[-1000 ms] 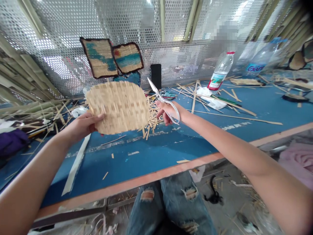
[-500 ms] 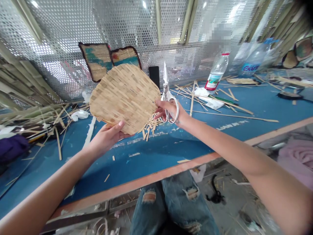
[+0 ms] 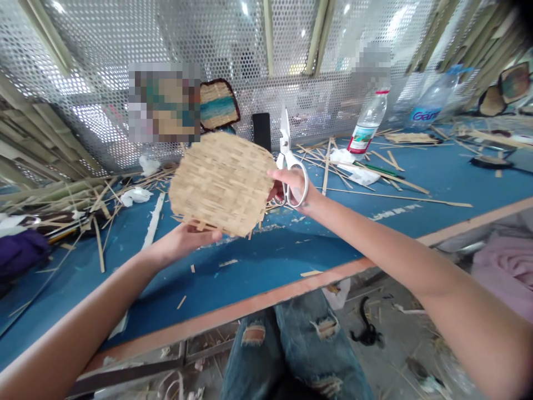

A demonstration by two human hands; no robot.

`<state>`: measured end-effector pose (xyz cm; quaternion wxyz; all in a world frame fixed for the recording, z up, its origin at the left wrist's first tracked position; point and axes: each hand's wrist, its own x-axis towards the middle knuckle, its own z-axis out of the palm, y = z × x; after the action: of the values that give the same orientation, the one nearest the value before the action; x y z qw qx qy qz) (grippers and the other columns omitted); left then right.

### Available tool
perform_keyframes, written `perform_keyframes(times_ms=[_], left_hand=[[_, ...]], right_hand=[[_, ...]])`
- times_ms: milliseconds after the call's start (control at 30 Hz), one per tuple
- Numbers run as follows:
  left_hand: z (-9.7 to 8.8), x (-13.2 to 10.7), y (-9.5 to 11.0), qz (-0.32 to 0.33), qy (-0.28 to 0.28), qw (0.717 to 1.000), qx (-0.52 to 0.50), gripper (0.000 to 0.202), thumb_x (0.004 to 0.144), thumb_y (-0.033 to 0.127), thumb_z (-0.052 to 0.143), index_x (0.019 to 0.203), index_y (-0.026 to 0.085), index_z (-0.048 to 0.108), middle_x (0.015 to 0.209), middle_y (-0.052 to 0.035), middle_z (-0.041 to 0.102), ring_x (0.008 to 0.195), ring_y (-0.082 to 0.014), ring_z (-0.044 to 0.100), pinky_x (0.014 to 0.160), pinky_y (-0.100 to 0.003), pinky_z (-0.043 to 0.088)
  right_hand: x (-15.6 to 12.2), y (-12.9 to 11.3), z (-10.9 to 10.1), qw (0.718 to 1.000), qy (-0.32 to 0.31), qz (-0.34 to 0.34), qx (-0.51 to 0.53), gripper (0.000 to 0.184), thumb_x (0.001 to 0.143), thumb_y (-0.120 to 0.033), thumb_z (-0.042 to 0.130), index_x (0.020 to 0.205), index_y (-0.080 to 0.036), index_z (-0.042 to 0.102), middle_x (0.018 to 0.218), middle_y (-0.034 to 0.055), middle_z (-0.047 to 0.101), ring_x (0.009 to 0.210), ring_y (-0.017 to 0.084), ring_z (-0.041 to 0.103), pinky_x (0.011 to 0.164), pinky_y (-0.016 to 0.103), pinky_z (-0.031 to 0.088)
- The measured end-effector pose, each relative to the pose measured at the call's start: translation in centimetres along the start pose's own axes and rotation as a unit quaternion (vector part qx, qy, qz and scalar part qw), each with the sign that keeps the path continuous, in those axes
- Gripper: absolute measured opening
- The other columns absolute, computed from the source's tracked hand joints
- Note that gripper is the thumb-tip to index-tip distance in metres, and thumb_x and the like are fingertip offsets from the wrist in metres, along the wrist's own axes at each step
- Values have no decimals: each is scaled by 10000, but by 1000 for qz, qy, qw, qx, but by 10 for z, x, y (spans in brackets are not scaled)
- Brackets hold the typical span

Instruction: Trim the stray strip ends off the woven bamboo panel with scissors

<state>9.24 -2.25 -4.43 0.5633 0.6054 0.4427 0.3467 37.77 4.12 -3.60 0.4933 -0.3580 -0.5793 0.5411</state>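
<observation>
A rounded sheet of woven bamboo strips (image 3: 222, 183) is held up above the blue table. My right hand (image 3: 293, 186) pinches its right edge between thumb and fingers. White-handled scissors (image 3: 285, 141) hang in the same hand, blades pointing up, with the fingers through the handle loops. Below the sheet's lower left edge is my left hand (image 3: 185, 241), palm up and loosely open. Its thumb is stretched out just under the edge, and its fingers are partly hidden by the sheet, so I cannot tell how firmly they touch it.
Loose bamboo strips (image 3: 327, 169) lie across the blue table (image 3: 258, 289). A labelled plastic bottle (image 3: 368, 125) stands behind crumpled white tissue (image 3: 352, 166). A black phone (image 3: 262, 132) and a painted woven panel (image 3: 219, 104) lean against the perforated screen (image 3: 233, 33). A purple cloth (image 3: 23, 253) lies left.
The woven sheet has turned and shifted slightly right and down. My left hand's thumb has come off its front face to below its lower edge. My right hand keeps its pinch and the scissors.
</observation>
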Motion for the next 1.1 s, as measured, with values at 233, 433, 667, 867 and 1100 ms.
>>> perform_keyframes(times_ms=[233, 433, 667, 867, 1100], left_hand=[[-55, 6, 17, 54, 40, 995, -67, 465, 709, 525, 809, 1082, 250, 765, 1094, -75, 775, 1079, -323, 708, 851, -372, 606], [-15, -1, 26, -8, 92, 993, -72, 561, 686, 497, 850, 1126, 185, 699, 1008, -96, 773, 898, -277, 744, 672, -297, 618], [-3, 6, 25, 147, 232, 953, -125, 328, 758, 245, 803, 1060, 201, 681, 1093, -29, 760, 985, -226, 727, 770, -275, 624], [-14, 6, 33, 206, 285, 917, -187, 271, 926, 175, 641, 1182, 263, 631, 1135, 122, 753, 1279, -180, 589, 915, -268, 568], [-1, 2, 54, 220, 319, 877, -283, 195, 1038, 176, 475, 1108, 224, 650, 1168, 100, 751, 1348, -117, 525, 934, -195, 547]], right_hand=[[5, -6, -23, 999, -31, -7, -32, 359, 799, -519, 635, 708, -172, 610, 564, 44, 630, 455, 129, 526, 426, 260, 385], [-7, -7, -3, 993, -90, 1, -74, 425, 732, -570, 746, 652, -169, 627, 532, 42, 634, 426, 146, 563, 403, 269, 439], [-10, -3, 9, 990, -100, 24, -95, 736, 751, -885, 505, 701, -162, 633, 579, 77, 644, 489, 169, 633, 438, 277, 487], [-16, 15, 14, 968, -233, 65, -70, 717, 832, -866, 395, 870, -182, 605, 639, 2, 601, 626, 152, 665, 640, 279, 559], [-23, 19, 28, 967, -233, 27, -95, 603, 898, -786, 411, 885, -200, 552, 608, -40, 522, 529, 116, 568, 619, 280, 527]])
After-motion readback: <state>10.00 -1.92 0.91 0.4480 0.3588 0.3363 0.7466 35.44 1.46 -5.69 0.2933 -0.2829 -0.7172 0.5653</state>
